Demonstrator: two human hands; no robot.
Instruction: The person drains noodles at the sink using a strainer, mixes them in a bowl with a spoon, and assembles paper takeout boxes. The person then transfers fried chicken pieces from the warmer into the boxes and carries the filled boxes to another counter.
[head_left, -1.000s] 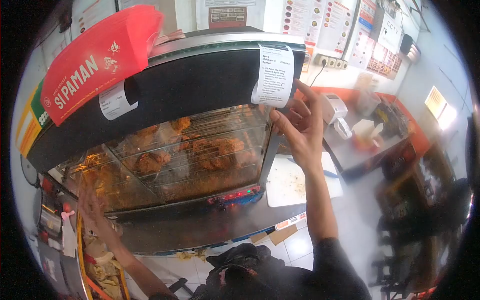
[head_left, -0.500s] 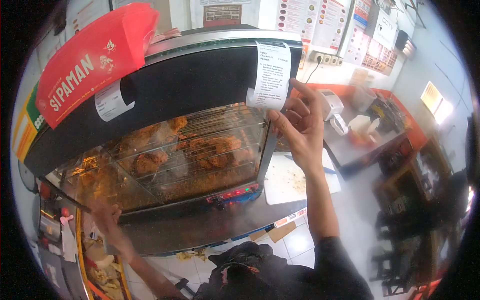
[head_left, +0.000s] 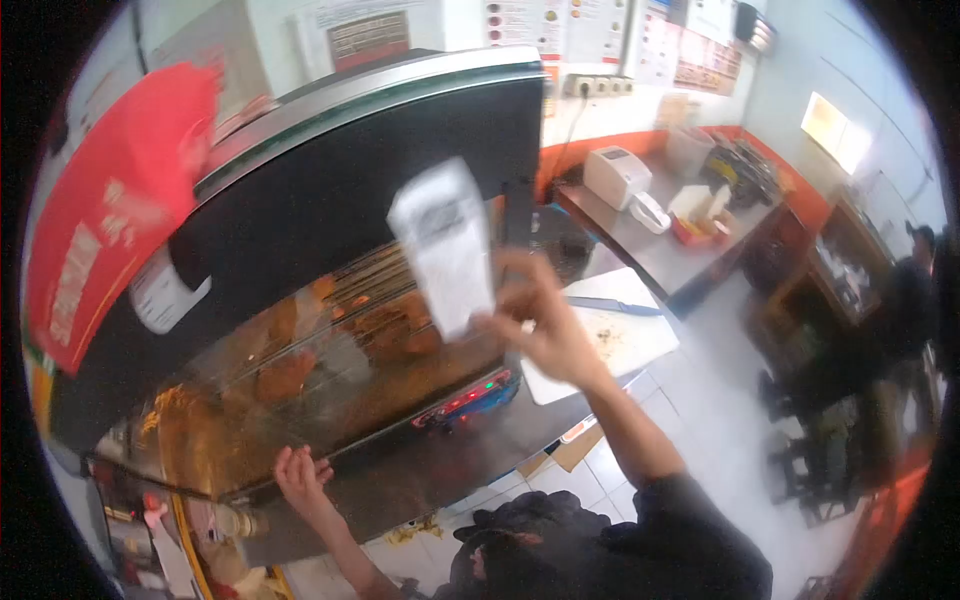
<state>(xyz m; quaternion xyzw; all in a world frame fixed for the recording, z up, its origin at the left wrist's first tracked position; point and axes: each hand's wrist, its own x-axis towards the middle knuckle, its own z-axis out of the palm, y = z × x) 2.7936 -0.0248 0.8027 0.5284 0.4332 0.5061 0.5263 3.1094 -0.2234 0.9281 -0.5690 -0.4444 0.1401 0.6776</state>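
My right hand (head_left: 540,315) pinches the lower edge of a white paper slip (head_left: 445,240), which is blurred and hangs in front of the black display warmer (head_left: 330,180). Behind the warmer's glass, fried pieces (head_left: 285,375) lie on wire racks. My left hand (head_left: 303,478) is near the warmer's lower front edge, fingers apart, holding nothing. Another printed slip (head_left: 168,295) stays on the warmer's black panel at the left, beside the red folded packaging (head_left: 120,210).
A white cutting board (head_left: 610,350) with a knife (head_left: 612,305) lies right of the warmer. Farther back, a side counter (head_left: 680,250) carries a white printer (head_left: 616,178) and a red-and-white box (head_left: 700,228). A person (head_left: 912,290) is at the far right.
The slip at the warmer's top right corner has come off the panel and moved left and down in my right hand. My left hand has moved right and down. The view has shifted.
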